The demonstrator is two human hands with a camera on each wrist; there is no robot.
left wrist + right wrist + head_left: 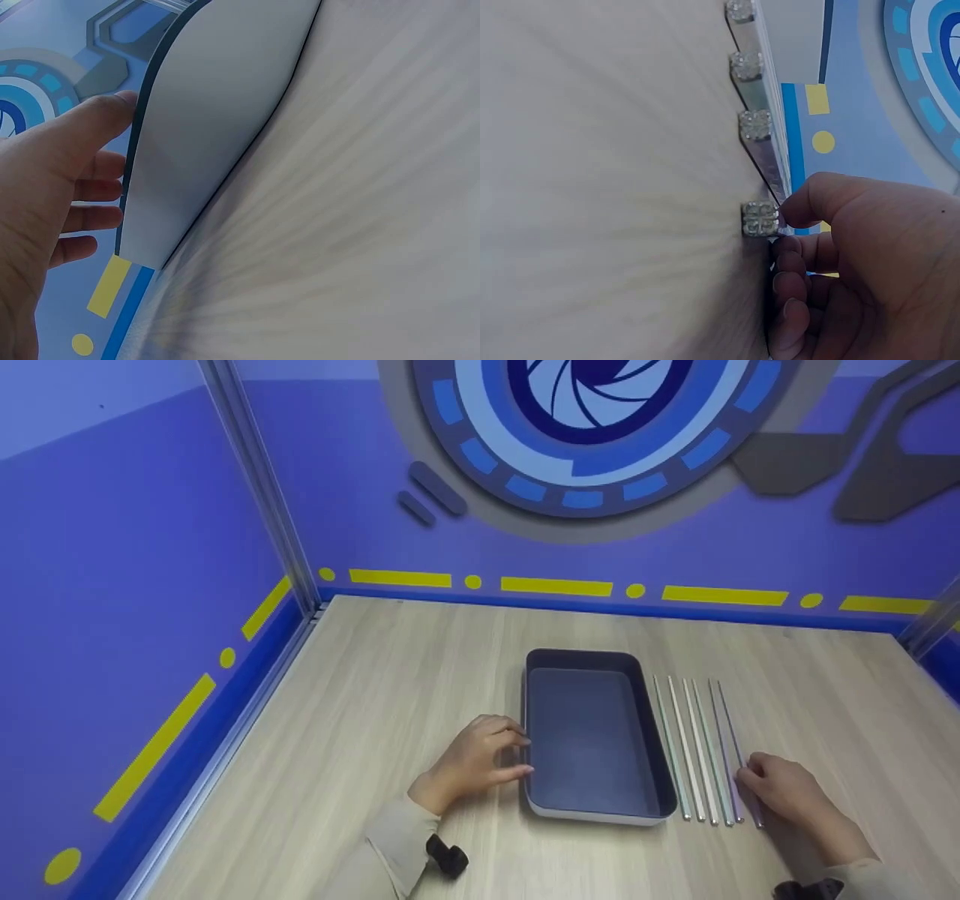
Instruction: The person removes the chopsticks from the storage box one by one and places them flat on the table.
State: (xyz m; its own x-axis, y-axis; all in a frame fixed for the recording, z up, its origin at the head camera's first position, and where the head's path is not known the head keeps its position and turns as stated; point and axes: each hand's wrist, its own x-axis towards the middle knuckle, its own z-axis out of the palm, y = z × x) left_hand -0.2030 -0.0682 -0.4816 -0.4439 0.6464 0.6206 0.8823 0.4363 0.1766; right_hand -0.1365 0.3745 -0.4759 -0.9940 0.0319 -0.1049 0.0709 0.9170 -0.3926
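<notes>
A dark grey rectangular tray point(589, 742) with a pale outer wall lies on the table. At its left side is my left hand point(472, 756), thumb and fingers apart, their tips right at the rim. In the left wrist view the thumb point(112, 112) lies along the tray's dark edge. My right hand point(784, 787) pinches the rightmost metal chopstick point(730, 721) near its thick end, between thumb and index finger. That square end point(760, 219) has a faceted, crystal-like face. Several more chopsticks point(698, 750) lie side by side between it and the tray.
The pale wood-grain table point(390, 675) meets a blue back wall point(337, 472) with yellow dashes. A metal frame post point(259, 480) stands at the left corner. Black wrist mounts point(448, 856) sit on both sleeves.
</notes>
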